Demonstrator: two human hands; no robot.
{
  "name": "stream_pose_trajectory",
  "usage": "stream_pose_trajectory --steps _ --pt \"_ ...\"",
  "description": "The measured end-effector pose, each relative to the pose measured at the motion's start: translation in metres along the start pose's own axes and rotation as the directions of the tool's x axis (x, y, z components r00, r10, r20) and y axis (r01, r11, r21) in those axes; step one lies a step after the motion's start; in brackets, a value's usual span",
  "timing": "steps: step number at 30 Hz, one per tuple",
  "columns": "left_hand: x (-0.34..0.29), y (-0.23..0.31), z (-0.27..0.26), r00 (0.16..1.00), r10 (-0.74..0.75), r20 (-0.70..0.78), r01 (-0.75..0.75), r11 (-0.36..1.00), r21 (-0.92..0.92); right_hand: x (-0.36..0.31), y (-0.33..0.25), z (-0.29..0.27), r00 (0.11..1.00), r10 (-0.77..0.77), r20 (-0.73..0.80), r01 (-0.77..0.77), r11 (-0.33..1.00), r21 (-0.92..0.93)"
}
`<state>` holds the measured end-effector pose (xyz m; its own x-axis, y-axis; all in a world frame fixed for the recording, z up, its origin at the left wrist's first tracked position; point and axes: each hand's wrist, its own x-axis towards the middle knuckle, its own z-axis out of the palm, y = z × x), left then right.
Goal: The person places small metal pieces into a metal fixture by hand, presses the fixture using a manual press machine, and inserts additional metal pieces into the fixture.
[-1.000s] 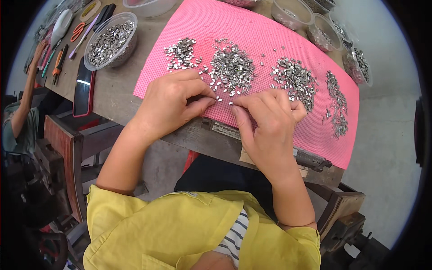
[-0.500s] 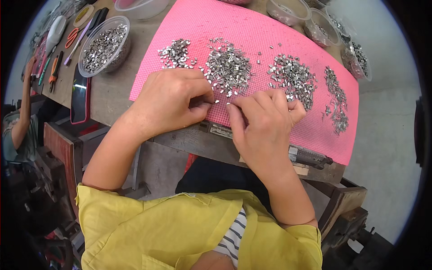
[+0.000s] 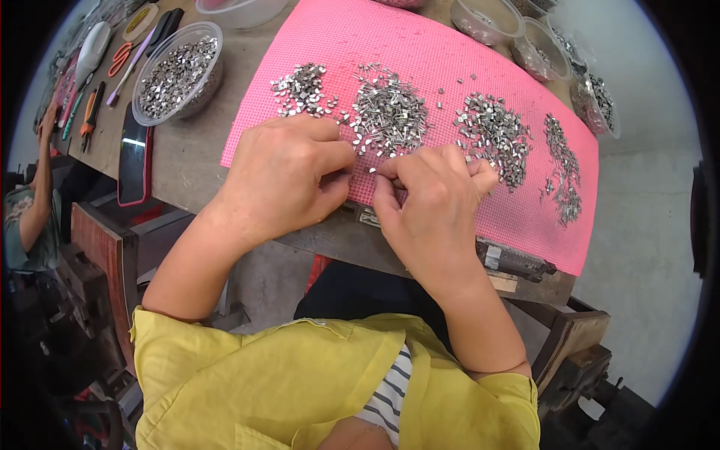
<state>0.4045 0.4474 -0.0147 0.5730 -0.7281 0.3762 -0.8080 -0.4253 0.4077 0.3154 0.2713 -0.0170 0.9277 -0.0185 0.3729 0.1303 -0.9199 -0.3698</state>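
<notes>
My left hand (image 3: pixel 292 176) is closed, thumb and fingers pinched together over the near edge of the pink textured mat (image 3: pixel 315 45). Whatever those fingertips may hold is hidden. Facing it, a short gap away, my right hand (image 3: pixel 435 199) is pinched too. A tiny shiny metal piece (image 3: pixel 372 170) shows at its fingertips. Just beyond the hands lies a pile of small metal pins (image 3: pixel 390 112). To its left is a heap of flat metal bits (image 3: pixel 300 86), and to its right a pile of small metal blocks (image 3: pixel 495 135). A thinner strip of metal pieces (image 3: pixel 562 169) lies farther right.
A clear tub of metal bits (image 3: pixel 178 75) stands at the left beside a phone (image 3: pixel 135 161), pliers (image 3: pixel 91 116) and orange scissors (image 3: pixel 120 58). Several plastic tubs (image 3: pixel 540 49) line the far right. A dark metal fixture (image 3: pixel 517 260) sits at the table's near edge. Another person's arm (image 3: pixel 43 172) shows far left.
My hands have shifted slightly, and the right fingers have drawn together. The small piece beside the left fingertips earlier no longer shows there; one shows at the right fingertips. The view has moved a little.
</notes>
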Motion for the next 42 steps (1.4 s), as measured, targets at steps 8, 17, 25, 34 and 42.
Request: stream_pose_trajectory --steps 8,17,25,34,42 --pt "0.002 0.004 -0.003 0.987 -0.12 0.102 0.12 0.993 0.006 0.001 -0.004 -0.004 1.0 -0.011 0.001 0.011 0.995 -0.094" --pt "0.0 0.011 -0.003 0.997 -0.074 0.023 0.072 0.993 0.095 0.001 -0.011 0.009 0.999 0.002 -0.048 -0.006 0.996 -0.088" --pt "-0.003 0.007 -0.002 0.981 -0.165 0.101 0.164 0.986 0.016 0.004 -0.012 0.018 0.999 0.042 0.005 -0.042 0.999 -0.008" --pt "-0.018 0.025 0.003 0.957 -0.277 0.091 0.292 0.903 -0.317 -0.001 0.004 0.009 0.999 -0.004 0.046 0.002 0.999 0.041" --pt "-0.023 0.034 0.012 0.946 -0.324 0.007 0.283 0.816 -0.505 -0.044 -0.01 -0.091 0.848 -0.235 0.476 -0.485 0.019 0.874"
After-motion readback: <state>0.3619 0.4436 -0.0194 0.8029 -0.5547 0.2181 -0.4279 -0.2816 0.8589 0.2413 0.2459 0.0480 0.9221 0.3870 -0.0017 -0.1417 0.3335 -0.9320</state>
